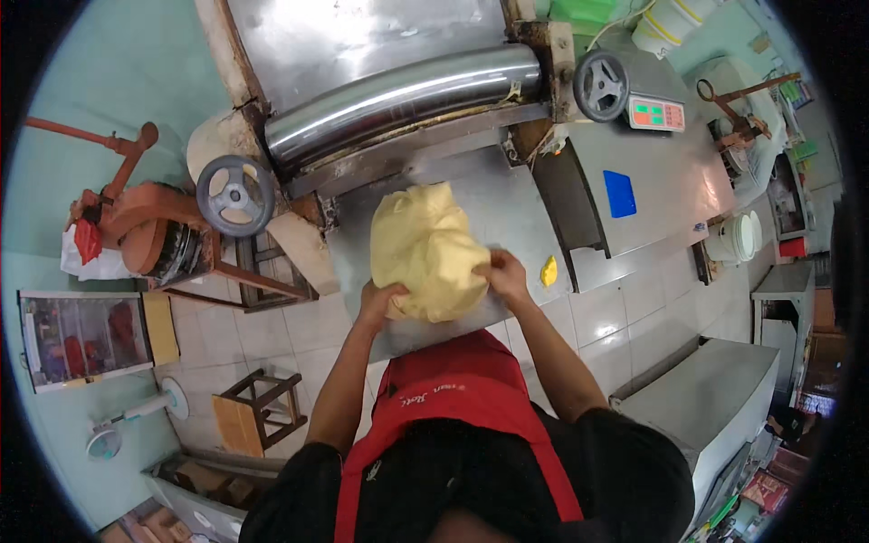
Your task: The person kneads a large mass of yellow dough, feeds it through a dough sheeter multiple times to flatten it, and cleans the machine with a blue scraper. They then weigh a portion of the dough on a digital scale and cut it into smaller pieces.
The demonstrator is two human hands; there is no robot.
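A large lump of pale yellow dough (425, 249) lies folded on the metal tray (507, 213) of a dough sheeter, just below its steel roller (407, 100). At the dough's lower left edge, my left hand (382, 303) grips it, with the fingers partly tucked under. My right hand (503, 274) pinches the dough's right edge, fingers closed on it. Some fingertips are hidden by the dough. A small yellow scrap (549, 271) sits on the tray to the right of my right hand.
Grey handwheels flank the roller, one at the left (235, 195) and one at the right (601, 85). On the steel table (661, 181) to the right are a digital scale (656, 113) and a blue flat scraper (620, 194). A wooden stool (258, 412) stands at lower left.
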